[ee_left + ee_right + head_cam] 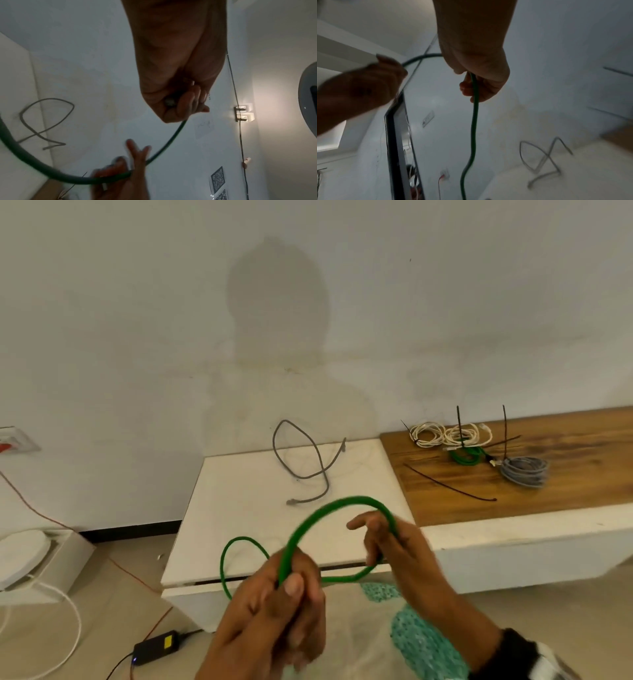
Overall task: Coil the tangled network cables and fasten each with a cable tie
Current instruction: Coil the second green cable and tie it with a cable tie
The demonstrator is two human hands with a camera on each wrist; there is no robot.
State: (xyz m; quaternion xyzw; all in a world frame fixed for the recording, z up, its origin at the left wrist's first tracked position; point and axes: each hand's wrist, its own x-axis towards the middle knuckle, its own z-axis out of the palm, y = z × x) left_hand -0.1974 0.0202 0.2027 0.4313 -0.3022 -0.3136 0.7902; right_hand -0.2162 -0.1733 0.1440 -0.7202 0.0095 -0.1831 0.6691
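Note:
A green network cable (337,502) arches in a loop between my two hands in front of the white table (239,525). My left hand (291,585) grips the cable's lower part in a fist, thumb on top. My right hand (378,539) holds the loop's right side with curled fingers, index finger sticking out. In the left wrist view the left hand (180,102) pinches the green cable (164,146), which runs down to the right hand (123,169). In the right wrist view the green cable (474,121) hangs from the right hand (477,86). A loose grey cable (310,470) lies uncoiled on the table.
On the wooden bench (565,491) lie tied white coils (445,434), a green coil (466,456) and a grey coil (524,472), with a loose black cable tie (448,484). A black power adapter (157,645) and white cord (73,631) lie on the floor at left.

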